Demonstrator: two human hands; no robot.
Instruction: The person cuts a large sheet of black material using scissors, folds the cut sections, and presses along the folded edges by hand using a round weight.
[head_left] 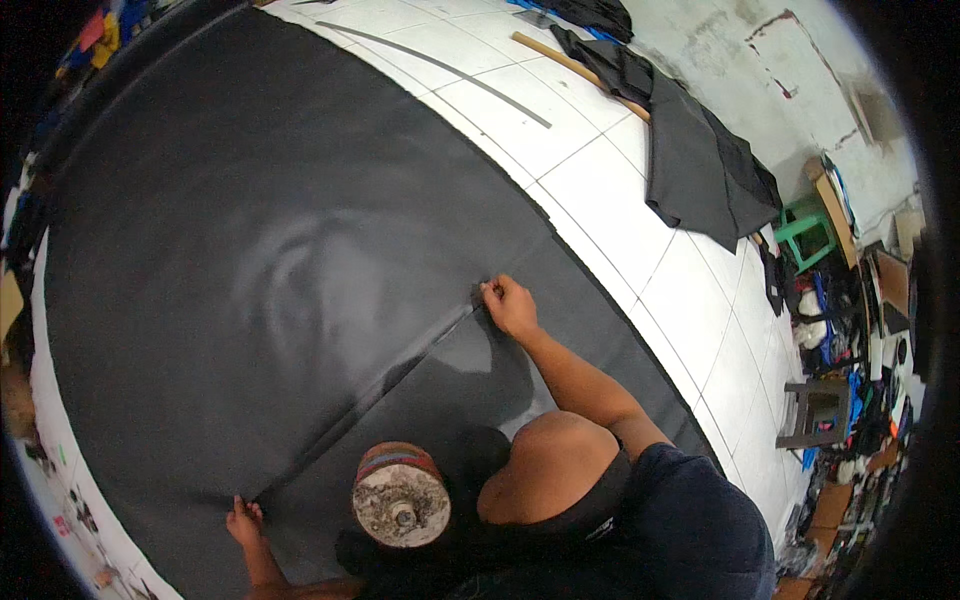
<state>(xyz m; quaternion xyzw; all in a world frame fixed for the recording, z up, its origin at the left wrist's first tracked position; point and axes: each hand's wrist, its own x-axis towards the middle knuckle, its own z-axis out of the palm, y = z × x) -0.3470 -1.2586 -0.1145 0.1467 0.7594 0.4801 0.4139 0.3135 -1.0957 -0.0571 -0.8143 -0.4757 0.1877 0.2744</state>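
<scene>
A large sheet of black, slightly shiny material covers most of the floor. A raised edge or fold runs slantwise across it, and both my hands are at this line, well apart. My left hand, at the lower left, pinches one end of it between the fingertips. Farther up and to the right, my right hand grips the other end with curled fingers. Between the hands, close to my bent knee, stands a round, worn object with a stained pale top, a reddish side and a nut-like centre.
White floor tiles show to the right. A thin grey strip, a wooden stick and crumpled black cloth lie there. Beyond are a green stool, a dark stool and piled clutter along the wall.
</scene>
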